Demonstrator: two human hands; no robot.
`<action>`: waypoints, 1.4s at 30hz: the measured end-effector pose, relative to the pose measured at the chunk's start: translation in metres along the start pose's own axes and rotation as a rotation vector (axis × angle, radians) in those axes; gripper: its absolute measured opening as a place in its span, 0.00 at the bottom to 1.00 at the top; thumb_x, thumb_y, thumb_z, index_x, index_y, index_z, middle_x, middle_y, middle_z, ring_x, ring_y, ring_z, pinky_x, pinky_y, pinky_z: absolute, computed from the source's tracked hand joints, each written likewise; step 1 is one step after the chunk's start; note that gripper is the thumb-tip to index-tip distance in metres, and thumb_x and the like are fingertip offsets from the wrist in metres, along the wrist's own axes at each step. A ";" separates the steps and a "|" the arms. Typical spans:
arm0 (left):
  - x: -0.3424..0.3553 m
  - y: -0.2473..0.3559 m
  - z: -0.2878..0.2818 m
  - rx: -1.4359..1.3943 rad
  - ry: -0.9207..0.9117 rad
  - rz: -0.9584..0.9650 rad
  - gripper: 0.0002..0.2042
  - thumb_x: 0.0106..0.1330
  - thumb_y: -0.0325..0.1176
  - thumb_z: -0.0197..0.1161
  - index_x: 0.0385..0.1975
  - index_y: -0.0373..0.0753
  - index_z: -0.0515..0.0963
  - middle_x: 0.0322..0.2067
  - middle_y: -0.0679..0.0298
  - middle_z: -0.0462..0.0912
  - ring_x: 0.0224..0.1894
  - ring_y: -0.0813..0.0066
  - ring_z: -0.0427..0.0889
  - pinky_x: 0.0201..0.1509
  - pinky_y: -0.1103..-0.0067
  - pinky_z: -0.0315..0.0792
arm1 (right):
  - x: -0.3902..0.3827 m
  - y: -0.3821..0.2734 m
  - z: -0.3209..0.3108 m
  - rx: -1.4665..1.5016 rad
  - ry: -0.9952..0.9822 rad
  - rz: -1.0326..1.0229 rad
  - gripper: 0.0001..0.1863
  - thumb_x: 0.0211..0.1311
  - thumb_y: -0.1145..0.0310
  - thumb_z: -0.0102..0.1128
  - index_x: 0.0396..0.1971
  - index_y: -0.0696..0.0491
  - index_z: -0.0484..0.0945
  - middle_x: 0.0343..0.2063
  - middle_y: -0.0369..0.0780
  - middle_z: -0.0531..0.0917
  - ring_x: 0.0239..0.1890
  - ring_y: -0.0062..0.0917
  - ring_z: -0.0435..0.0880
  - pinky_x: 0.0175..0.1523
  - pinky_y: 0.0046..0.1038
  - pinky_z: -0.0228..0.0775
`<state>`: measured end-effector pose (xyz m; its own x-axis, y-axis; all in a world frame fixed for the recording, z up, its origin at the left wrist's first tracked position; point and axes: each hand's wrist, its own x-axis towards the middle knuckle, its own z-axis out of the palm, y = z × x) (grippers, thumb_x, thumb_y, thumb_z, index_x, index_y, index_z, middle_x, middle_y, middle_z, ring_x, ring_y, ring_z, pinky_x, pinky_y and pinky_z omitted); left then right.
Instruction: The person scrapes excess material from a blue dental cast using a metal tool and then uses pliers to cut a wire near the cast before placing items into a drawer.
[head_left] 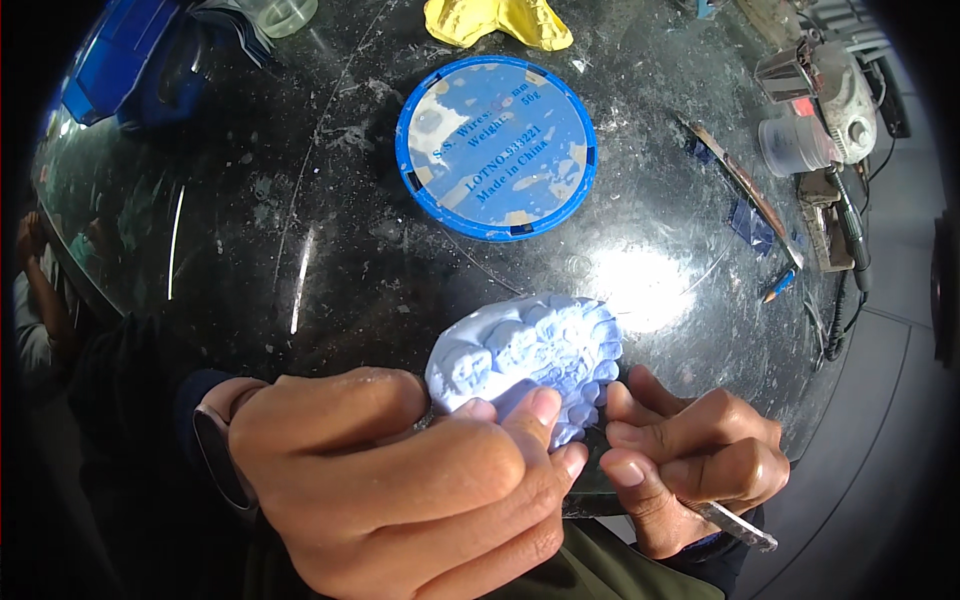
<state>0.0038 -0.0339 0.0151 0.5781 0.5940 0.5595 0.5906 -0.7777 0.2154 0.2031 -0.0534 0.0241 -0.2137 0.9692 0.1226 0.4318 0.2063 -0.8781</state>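
A pale blue dental cast (540, 350) with its row of teeth facing up is gripped by my left hand (400, 470), the fingers closed along its near side. A fingertip presses against the inner part of the arch. Just right of the cast is my right hand (700, 460), fingers pinched together near the teeth. Through that hand runs a slim metal tool (740, 527), its flat end sticking out at the lower right. The tool's working tip is hidden by the fingers and the cast, so I cannot tell whether it touches the teeth.
Beyond the cast lies a round blue spool (500, 150) on the dark scratched table (350, 200), with a yellow moulded piece (497, 20) behind it. Rightward are a long thin tool (745, 185), a blue pencil stub (780, 285), a clear cup (793, 145) and a corded handpiece (850, 225).
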 end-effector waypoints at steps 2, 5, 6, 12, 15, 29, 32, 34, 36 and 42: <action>-0.001 0.001 -0.001 0.009 0.010 -0.012 0.05 0.49 0.33 0.66 0.25 0.55 0.82 0.27 0.79 0.83 0.22 0.92 0.64 0.24 0.91 0.53 | 0.001 -0.001 0.001 0.018 -0.030 -0.009 0.18 0.46 0.75 0.70 0.19 0.53 0.63 0.19 0.41 0.79 0.29 0.29 0.85 0.47 0.36 0.77; 0.002 0.003 0.000 0.012 0.005 -0.058 0.05 0.49 0.34 0.66 0.25 0.55 0.82 0.26 0.79 0.83 0.22 0.91 0.64 0.24 0.90 0.53 | 0.005 0.000 0.002 0.008 -0.017 0.008 0.18 0.46 0.76 0.69 0.18 0.53 0.63 0.19 0.41 0.79 0.28 0.29 0.85 0.47 0.36 0.77; 0.003 0.004 -0.001 0.005 0.002 -0.080 0.05 0.48 0.34 0.66 0.25 0.55 0.82 0.26 0.79 0.83 0.22 0.91 0.64 0.24 0.90 0.54 | 0.004 -0.001 0.001 0.028 -0.034 -0.010 0.17 0.47 0.76 0.69 0.19 0.53 0.63 0.20 0.42 0.79 0.28 0.29 0.84 0.47 0.36 0.77; -0.004 -0.007 -0.003 -0.041 0.009 0.066 0.07 0.47 0.35 0.66 0.26 0.56 0.82 0.27 0.79 0.83 0.23 0.89 0.65 0.25 0.88 0.54 | 0.006 0.005 -0.003 0.240 -0.077 -0.027 0.18 0.47 0.78 0.67 0.24 0.52 0.62 0.20 0.43 0.78 0.28 0.32 0.85 0.44 0.35 0.79; -0.003 -0.007 0.001 -0.038 0.032 0.089 0.07 0.47 0.34 0.66 0.27 0.56 0.82 0.29 0.79 0.83 0.24 0.89 0.65 0.25 0.87 0.54 | 0.006 0.006 -0.005 0.186 -0.072 -0.085 0.17 0.47 0.78 0.68 0.24 0.54 0.63 0.20 0.43 0.78 0.28 0.34 0.85 0.42 0.36 0.80; -0.002 -0.008 -0.003 -0.044 0.002 0.078 0.07 0.48 0.32 0.66 0.27 0.54 0.82 0.28 0.78 0.83 0.22 0.90 0.65 0.24 0.89 0.54 | 0.007 0.012 -0.002 0.140 -0.098 -0.288 0.10 0.46 0.82 0.66 0.24 0.59 0.72 0.26 0.46 0.80 0.33 0.33 0.84 0.46 0.34 0.79; 0.001 -0.010 0.003 -0.048 0.034 0.101 0.07 0.48 0.32 0.66 0.26 0.54 0.83 0.27 0.77 0.83 0.21 0.90 0.65 0.22 0.89 0.53 | 0.006 0.009 -0.004 0.163 -0.085 -0.269 0.09 0.45 0.86 0.64 0.28 0.62 0.77 0.29 0.47 0.81 0.36 0.32 0.84 0.46 0.32 0.79; 0.000 -0.008 0.002 -0.030 0.037 0.097 0.06 0.48 0.31 0.66 0.26 0.53 0.83 0.27 0.77 0.83 0.21 0.90 0.65 0.22 0.90 0.52 | 0.006 0.008 -0.003 0.187 -0.085 -0.258 0.09 0.45 0.86 0.64 0.29 0.63 0.77 0.28 0.47 0.81 0.36 0.32 0.84 0.45 0.32 0.79; 0.000 -0.008 0.001 -0.031 0.039 0.108 0.06 0.48 0.31 0.66 0.26 0.53 0.83 0.27 0.77 0.83 0.21 0.91 0.66 0.21 0.90 0.52 | 0.009 0.006 -0.003 0.162 -0.092 -0.229 0.07 0.45 0.84 0.65 0.27 0.62 0.77 0.26 0.47 0.82 0.35 0.32 0.84 0.44 0.32 0.79; 0.003 -0.013 -0.002 -0.052 0.005 0.150 0.07 0.46 0.32 0.65 0.25 0.54 0.82 0.27 0.77 0.82 0.23 0.89 0.68 0.22 0.90 0.54 | 0.007 0.005 -0.006 0.440 -0.063 0.035 0.12 0.45 0.83 0.67 0.18 0.57 0.69 0.25 0.48 0.82 0.37 0.34 0.84 0.46 0.33 0.77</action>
<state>-0.0033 -0.0221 0.0153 0.6545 0.4694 0.5927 0.4678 -0.8673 0.1702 0.2092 -0.0444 0.0232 -0.2645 0.9616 0.0732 0.0289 0.0838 -0.9961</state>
